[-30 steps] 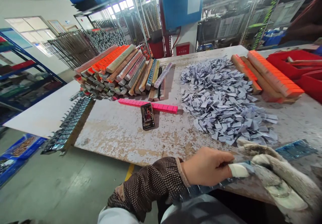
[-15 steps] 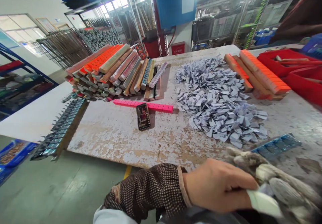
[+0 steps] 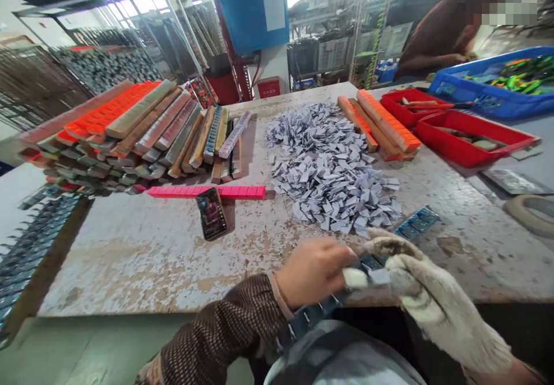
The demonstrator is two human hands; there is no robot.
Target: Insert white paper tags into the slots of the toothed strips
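My left hand (image 3: 315, 272), bare with a white cover on one fingertip and a brown checked sleeve, is closed over a dark blue segmented strip (image 3: 309, 316) that slants across my lap towards the table edge. My right hand (image 3: 433, 298), in a soiled white knitted glove, meets it near the table edge. Its fingers are closed at a small pale grey tab (image 3: 380, 277), beside the left fingertip. Just beyond lies a heap of similar grey tabs (image 3: 337, 171). A flat blue segmented strip (image 3: 418, 222) rests on the table past the glove.
A phone (image 3: 210, 214) leans on a pink bar (image 3: 242, 193). Stacked bars (image 3: 142, 119) fill the left; orange-topped bars (image 3: 385, 120) lie behind the heap. Red trays (image 3: 471, 151), a blue crate (image 3: 497, 105) and a tape roll (image 3: 532, 212) are right. Another person (image 3: 441, 33) is beyond.
The view has swung right, bringing the blue crate and tape roll into sight. Both hands are now together at the dark blue strip, which shows below the left hand.
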